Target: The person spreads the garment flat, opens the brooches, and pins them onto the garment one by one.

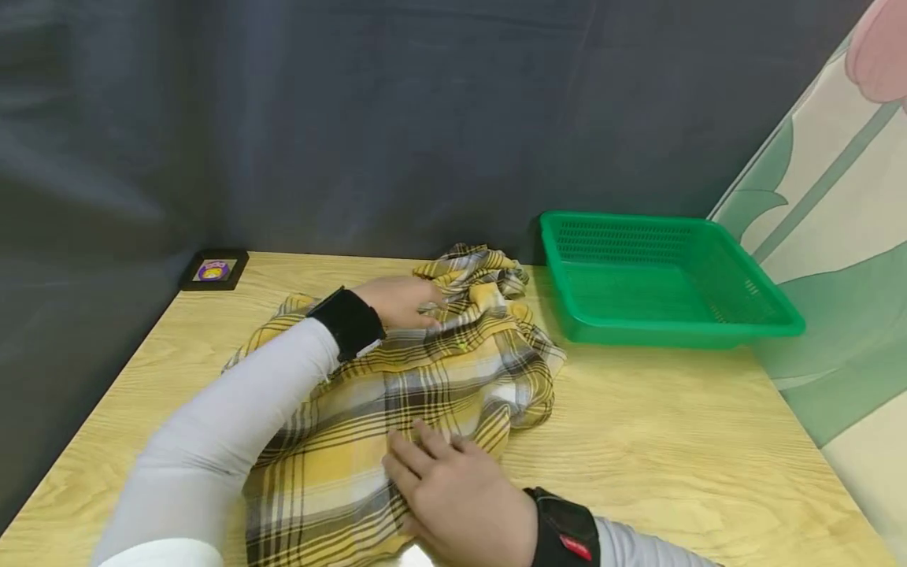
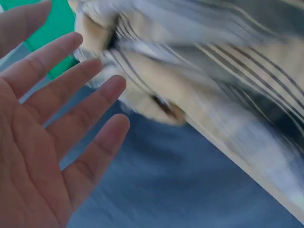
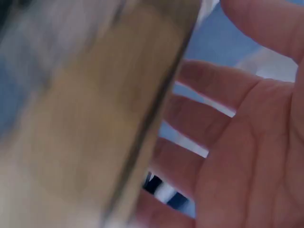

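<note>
A yellow, grey and white plaid shirt (image 1: 418,378) lies rumpled on the table, its far part bunched up near the dark backdrop. Over that far part is my left hand (image 1: 404,302); in the left wrist view the same hand (image 2: 61,118) has its fingers straight and spread, with the blurred shirt (image 2: 190,66) beyond them. Nearer the front, my right hand (image 1: 460,496) lies at the shirt's right edge, fingers spread. The right wrist view shows that hand (image 3: 242,137) with loosely extended fingers, some tips hidden behind a blurred fold of shirt (image 3: 104,95).
A green plastic basket (image 1: 673,327) with slotted walls stands at the back right of the wooden table (image 1: 659,417). A small black frame with a purple and yellow badge (image 1: 214,270) sits in the back left corner. A flower-patterned wall (image 1: 843,260) borders the right side.
</note>
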Demonstrator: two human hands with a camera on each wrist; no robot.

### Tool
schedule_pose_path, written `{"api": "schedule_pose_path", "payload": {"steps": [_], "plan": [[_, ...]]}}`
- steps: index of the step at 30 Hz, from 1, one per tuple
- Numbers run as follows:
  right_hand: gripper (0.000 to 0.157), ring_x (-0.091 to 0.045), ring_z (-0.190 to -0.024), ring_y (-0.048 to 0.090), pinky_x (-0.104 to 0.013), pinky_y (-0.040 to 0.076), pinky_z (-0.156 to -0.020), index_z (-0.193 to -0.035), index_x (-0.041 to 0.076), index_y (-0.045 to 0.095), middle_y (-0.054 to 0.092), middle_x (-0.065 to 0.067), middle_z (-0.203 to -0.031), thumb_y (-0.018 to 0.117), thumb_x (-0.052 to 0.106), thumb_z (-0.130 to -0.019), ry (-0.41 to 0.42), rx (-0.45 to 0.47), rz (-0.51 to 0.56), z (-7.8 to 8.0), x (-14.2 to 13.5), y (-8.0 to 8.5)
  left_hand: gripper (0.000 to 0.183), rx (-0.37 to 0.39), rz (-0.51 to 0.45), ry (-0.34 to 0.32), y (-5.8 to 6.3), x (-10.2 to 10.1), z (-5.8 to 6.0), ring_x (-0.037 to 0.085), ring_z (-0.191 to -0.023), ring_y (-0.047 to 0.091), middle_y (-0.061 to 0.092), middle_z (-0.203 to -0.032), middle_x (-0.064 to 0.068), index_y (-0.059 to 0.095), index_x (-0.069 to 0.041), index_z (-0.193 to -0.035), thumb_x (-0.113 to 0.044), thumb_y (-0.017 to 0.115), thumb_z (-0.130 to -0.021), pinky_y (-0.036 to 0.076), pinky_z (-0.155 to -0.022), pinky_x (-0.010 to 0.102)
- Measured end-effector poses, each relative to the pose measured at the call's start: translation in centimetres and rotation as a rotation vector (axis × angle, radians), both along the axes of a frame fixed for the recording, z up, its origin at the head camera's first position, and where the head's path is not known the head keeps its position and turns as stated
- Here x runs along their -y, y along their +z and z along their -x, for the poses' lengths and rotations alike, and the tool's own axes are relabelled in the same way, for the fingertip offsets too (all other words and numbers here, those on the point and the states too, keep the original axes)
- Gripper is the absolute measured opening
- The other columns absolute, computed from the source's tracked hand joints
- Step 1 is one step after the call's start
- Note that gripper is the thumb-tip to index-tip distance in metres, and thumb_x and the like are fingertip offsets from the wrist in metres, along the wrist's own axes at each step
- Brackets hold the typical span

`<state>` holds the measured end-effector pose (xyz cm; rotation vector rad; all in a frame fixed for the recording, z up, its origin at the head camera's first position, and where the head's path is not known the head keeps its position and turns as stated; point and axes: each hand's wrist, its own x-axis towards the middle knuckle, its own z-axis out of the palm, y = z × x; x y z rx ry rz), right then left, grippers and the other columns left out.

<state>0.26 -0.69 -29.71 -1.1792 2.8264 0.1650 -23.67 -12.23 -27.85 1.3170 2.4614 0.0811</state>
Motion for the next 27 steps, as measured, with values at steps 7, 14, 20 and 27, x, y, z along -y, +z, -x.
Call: {"api": "schedule_pose_path", "payload": {"steps": [7, 14, 20, 27], "plan": [[0.066, -0.014, -0.148, 0.035, -0.037, 0.049, -0.105, -0.153, 0.036, 0.036, 0.034, 0.011, -0.16, 0.035, 0.07, -0.096, 0.069, 0.163, -0.111, -0.8, 2.2, -2.4, 0.047, 0.044, 0.05, -0.097, -1.8, -4.2, -0.8, 0.024, -0.138, 0.048, 0.049, -0.151, 0.005, 0.051, -0.017, -0.146, -0.029, 0.059, -0.101, 0.038, -0.115, 0.04], [0.062, -0.013, -0.144, 0.041, -0.037, 0.05, -0.103, -0.149, 0.038, 0.042, 0.043, 0.013, -0.155, 0.048, 0.064, -0.094, 0.069, 0.164, -0.141, -0.4, 2.4, -2.5, 0.048, 0.069, 0.137, -0.182, -3.1, -6.4, -1.7, 0.023, -0.14, 0.047, 0.045, -0.155, 0.003, 0.049, -0.025, -0.148, -0.028, 0.059, -0.101, 0.038, -0.115, 0.039], [0.058, -0.01, -0.146, 0.037, -0.038, 0.049, -0.105, -0.148, 0.044, 0.04, 0.039, 0.018, -0.156, 0.043, 0.066, -0.095, 0.023, 0.24, -0.193, -0.1, 2.6, -2.9, 0.046, 0.142, 0.164, -0.163, -3.7, -6.5, -1.4, 0.022, -0.143, 0.044, 0.041, -0.158, 0.002, 0.046, -0.024, -0.15, -0.019, 0.05, -0.105, 0.038, -0.115, 0.036], [0.048, -0.01, -0.146, 0.037, -0.045, 0.052, -0.1, -0.146, 0.044, 0.045, 0.039, 0.019, -0.156, 0.046, 0.054, -0.099, -0.035, 0.292, -0.14, 0.0, 2.6, -3.6, 0.05, 0.18, 0.166, -0.14, -4.0, -6.3, -1.0, 0.022, -0.14, 0.047, 0.043, -0.157, 0.002, 0.046, -0.023, -0.149, -0.003, 0.039, -0.104, 0.035, -0.082, 0.031]]}}
